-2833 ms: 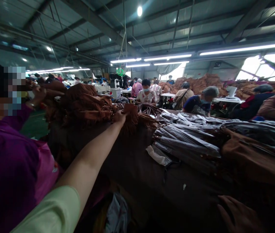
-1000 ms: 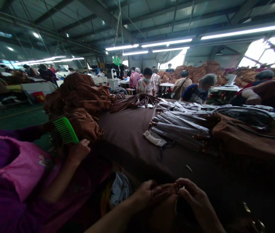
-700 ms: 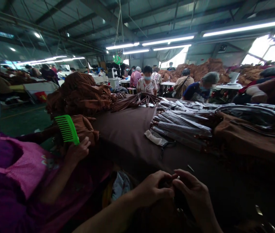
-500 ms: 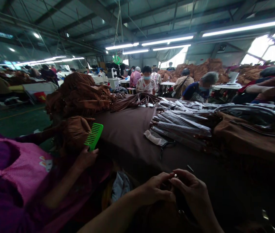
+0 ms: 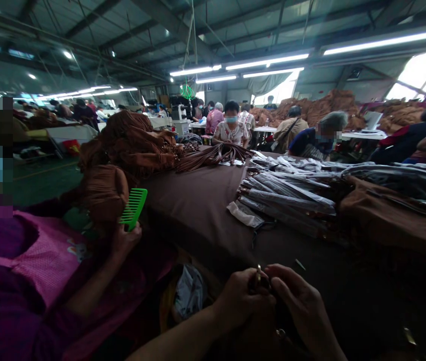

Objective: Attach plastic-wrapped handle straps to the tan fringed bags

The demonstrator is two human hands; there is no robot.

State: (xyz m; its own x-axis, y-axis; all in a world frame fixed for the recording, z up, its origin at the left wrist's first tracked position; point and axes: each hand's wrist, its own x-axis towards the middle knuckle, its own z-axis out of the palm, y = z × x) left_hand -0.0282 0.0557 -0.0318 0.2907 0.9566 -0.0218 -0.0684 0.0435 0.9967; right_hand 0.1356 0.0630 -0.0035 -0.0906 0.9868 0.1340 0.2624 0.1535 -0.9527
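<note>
At the bottom centre, my left hand (image 5: pixel 243 297) is closed with a small gold-coloured metal clasp (image 5: pixel 259 273) upright between thumb and forefinger. Close against it on the right, my right hand (image 5: pixel 300 296) is closed too, thumb and forefinger bent together. Whatever lies between its fingertips is too dark to make out. Below both hands is a dark brown piece (image 5: pixel 254 333), mostly lost in shadow, with a small shiny metal ring (image 5: pixel 281 333) beside the right palm.
A co-worker at left holds a green comb (image 5: pixel 133 208) beside a brown bag (image 5: pixel 105 193). Brown goods (image 5: pixel 130 143) are heaped behind. On the dark-covered table (image 5: pixel 193 200) lie brown straps (image 5: pixel 216 156), plastic-wrapped straps (image 5: pixel 288 193) and a brown bag (image 5: pixel 397 210). Several people work beyond.
The clasp now stands higher and shows more in my left hand, and my right fingertips have drawn slightly away from it. The co-worker's comb has moved left. The view has shifted slightly left.
</note>
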